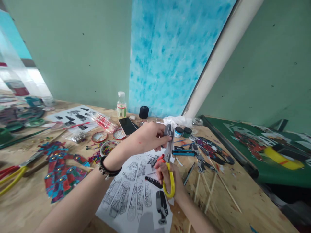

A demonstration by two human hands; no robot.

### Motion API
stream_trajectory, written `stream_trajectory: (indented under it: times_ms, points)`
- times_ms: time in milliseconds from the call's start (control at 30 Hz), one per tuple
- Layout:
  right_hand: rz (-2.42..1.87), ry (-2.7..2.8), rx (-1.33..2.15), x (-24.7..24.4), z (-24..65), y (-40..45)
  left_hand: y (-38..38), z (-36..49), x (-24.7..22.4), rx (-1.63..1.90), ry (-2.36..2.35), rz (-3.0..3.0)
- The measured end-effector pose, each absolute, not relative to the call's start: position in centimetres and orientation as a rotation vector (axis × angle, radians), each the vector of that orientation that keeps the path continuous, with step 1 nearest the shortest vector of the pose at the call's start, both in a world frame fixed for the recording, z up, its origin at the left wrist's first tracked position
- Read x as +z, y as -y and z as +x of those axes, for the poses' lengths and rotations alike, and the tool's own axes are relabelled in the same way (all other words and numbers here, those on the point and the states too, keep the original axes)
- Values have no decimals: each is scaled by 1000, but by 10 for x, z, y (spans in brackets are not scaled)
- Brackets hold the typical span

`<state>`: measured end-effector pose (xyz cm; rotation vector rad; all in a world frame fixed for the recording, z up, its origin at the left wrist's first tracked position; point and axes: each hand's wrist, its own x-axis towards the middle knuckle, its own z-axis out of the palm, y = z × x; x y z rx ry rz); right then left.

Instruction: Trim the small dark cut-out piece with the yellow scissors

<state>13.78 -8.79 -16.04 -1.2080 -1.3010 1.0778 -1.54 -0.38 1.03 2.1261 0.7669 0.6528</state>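
Note:
My left hand (151,135), with a dark beaded bracelet at the wrist, pinches a small black-and-grey paper cutout (168,130). My right hand (177,182) grips scissors with a yellow and red handle (172,187). Their blades point up and lie against the cutout's right edge; I cannot tell how far apart they are. Below both hands a white sheet (116,220) printed with patterned shapes lies on the table. A black toothed strip (153,182) and a black-and-grey printed piece (162,207) rest on it.
A red-blue painted piece (63,176) and a second pair of scissors (17,173) lie left. Behind are a bottle (121,105), black thread spool (143,112), phone (127,126) and bead bowl (109,148). Wooden sticks (229,192) and a blue cutter (184,152) lie right.

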Motion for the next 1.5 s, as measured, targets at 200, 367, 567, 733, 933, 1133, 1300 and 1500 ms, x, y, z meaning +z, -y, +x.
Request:
stream_trajectory:
  times_ms: [200,367,567,733,933,1133,1300,1500]
  points:
    - [-1221,1241,1106,-158,139,88,6,-15,9,565,-748,2152]
    - [-1156,1241,1102,-160,140,86,5,-14,8,548,-713,2038]
    - [-1093,1231,1096,-159,141,86,-1,-14,4,571,-629,1956]
    - [-1034,1191,1056,-161,140,85,-3,-13,5,640,-576,1865]
    - [-1039,1258,1037,-155,140,85,-2,-12,5,681,-604,1946]
    - [-1071,1258,1068,-151,139,85,-2,-13,5,673,-647,2081]
    - [-1051,1264,1081,-160,142,83,1,-12,7,726,-670,2067]
    - [-1102,1243,1119,-158,141,83,3,-14,13,803,-753,2236]
